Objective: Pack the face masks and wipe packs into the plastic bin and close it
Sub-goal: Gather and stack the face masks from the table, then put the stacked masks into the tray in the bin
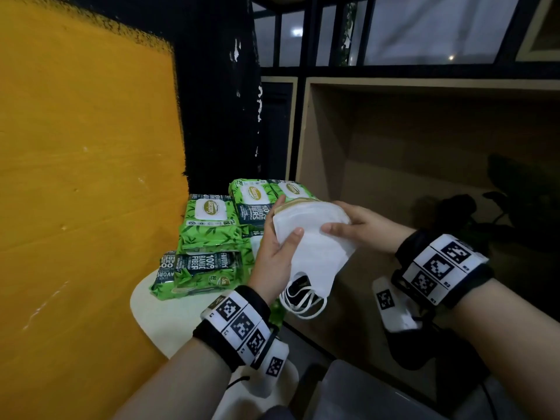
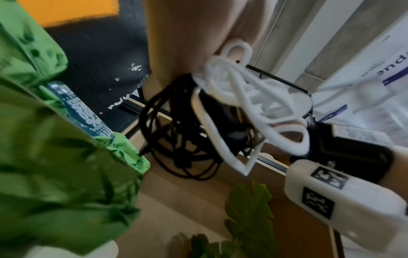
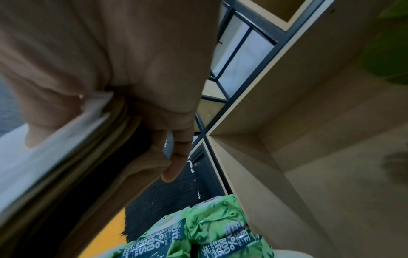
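Item: 1 stack of face masks (image 1: 315, 237), white, ear loops dangling.
My left hand (image 1: 277, 259) and right hand (image 1: 360, 227) clasp it; 5 green wipe packs (image 1: 209, 222) visible behind.

A small white round table (image 1: 145, 301) stands against the yellow wall and carries green wipe packs (image 1: 209, 225), stacked in several piles close together. Beside it, black cables (image 2: 176, 139) lie in a wooden shelf compartment (image 1: 378, 183).
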The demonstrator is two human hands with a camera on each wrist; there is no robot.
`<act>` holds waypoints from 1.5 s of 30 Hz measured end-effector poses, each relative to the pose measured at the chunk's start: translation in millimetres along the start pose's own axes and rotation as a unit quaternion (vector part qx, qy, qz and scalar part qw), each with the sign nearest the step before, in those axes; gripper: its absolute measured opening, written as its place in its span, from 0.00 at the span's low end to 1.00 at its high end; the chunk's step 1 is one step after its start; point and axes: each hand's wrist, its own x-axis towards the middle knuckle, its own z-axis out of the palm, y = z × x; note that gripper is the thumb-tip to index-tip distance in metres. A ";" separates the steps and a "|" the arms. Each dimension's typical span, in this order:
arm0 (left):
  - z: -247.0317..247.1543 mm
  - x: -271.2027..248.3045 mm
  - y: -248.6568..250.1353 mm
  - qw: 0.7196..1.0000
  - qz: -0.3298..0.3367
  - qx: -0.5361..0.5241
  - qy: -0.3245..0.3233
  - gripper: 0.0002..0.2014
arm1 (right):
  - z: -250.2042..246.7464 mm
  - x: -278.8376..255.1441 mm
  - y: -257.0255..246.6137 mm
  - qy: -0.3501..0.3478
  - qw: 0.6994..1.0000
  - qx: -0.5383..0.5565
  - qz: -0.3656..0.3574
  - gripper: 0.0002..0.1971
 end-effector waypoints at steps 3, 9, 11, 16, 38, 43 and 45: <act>13.5 -1.6 -8.9 1.000 0.002 0.001 0.011 0.25 | -5.4 -16.4 6.9 0.055 0.998 0.022 0.001 0.10; 41.2 -6.4 -41.8 0.994 -0.092 0.035 -0.040 0.14 | -20.7 -59.2 33.2 0.190 0.981 0.049 0.013 0.08; 52.7 -8.5 -59.9 0.989 -0.116 0.067 -0.068 0.11 | -26.5 -74.9 49.5 0.206 0.977 0.038 0.042 0.08; 83.7 -11.9 -117.5 0.963 -0.188 0.145 -0.126 0.13 | -32.5 -111.7 112.0 0.181 0.969 0.069 0.154 0.14; 156.7 -58.8 -446.2 0.722 -0.392 0.432 -0.373 0.17 | 85.6 -248.0 478.4 0.317 0.778 0.216 0.498 0.26; 134.3 -90.3 -514.2 0.624 -0.441 0.485 -0.425 0.19 | 136.6 -280.8 541.9 0.284 0.723 0.206 0.595 0.21; 122.5 -101.4 -538.6 0.608 -0.460 0.505 -0.404 0.21 | 151.3 -292.6 558.2 0.277 0.702 0.192 0.627 0.21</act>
